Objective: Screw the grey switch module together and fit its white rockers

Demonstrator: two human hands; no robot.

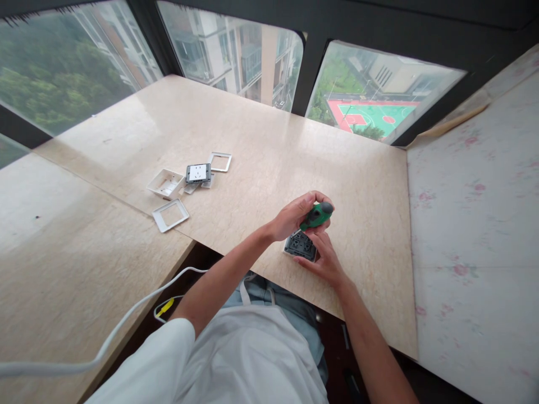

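My left hand [297, 213] is closed around a green and dark grey screwdriver [314, 217], whose shaft points down at a wall socket [300, 246]. The socket lies back side up near the counter's front edge, its dark back showing and a white rim around it. With thumb and fingers, my right hand [323, 258] grips the socket's right side. Where exactly the screwdriver's tip meets the socket is hard to make out.
On the counter [256, 185] to the left lie another socket [198, 173], an open white back box [166, 184] and two white frames, one near [170, 215] and one far [220, 162]. A white cable [138, 306] crosses at lower left. Windows stand behind; a papered wall [471, 224] bounds the right.
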